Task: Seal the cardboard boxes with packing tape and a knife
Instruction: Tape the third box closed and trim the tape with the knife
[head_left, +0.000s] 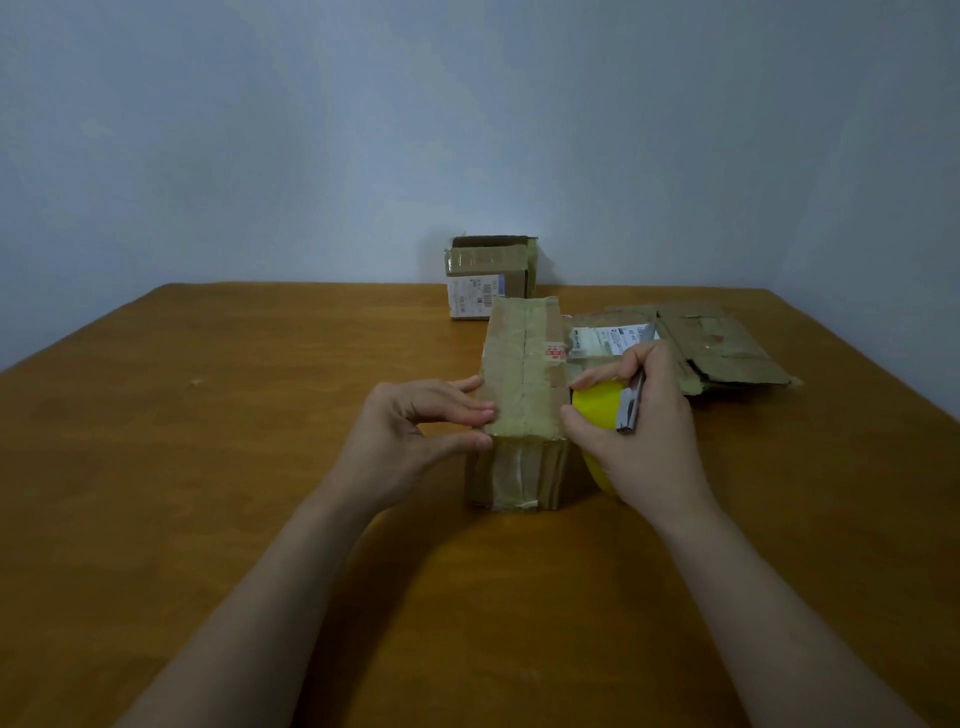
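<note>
One wooden table (234, 441) carries all the work. A long box (522, 364) stands near its middle, one end toward the person. A flat box (727, 348), unfolded and labelled, lies just to its right, and a far box (491, 275) sits at the back edge, its top apparently open. Brownish strips already cover the box's top seam and its near end.

The left hand (410, 431) pinches the box's near left corner, fingers on top and thumb on the side, steadying it. The right hand (644, 447) curls round a yellow tape (597, 402) roll held against the box's right side at the near end. A grey knife (631, 405) is clamped along the roll by the same fingers.

The step in hand looks like starting or finishing a strip at the near end. Whether a free end is stuck to the cardboard cannot be told. Next, the roll likely needs drawing across the seam with the box held from sliding. The knife must then shift in the grip to cut the strip, blade clear of the steadying fingers.
</note>
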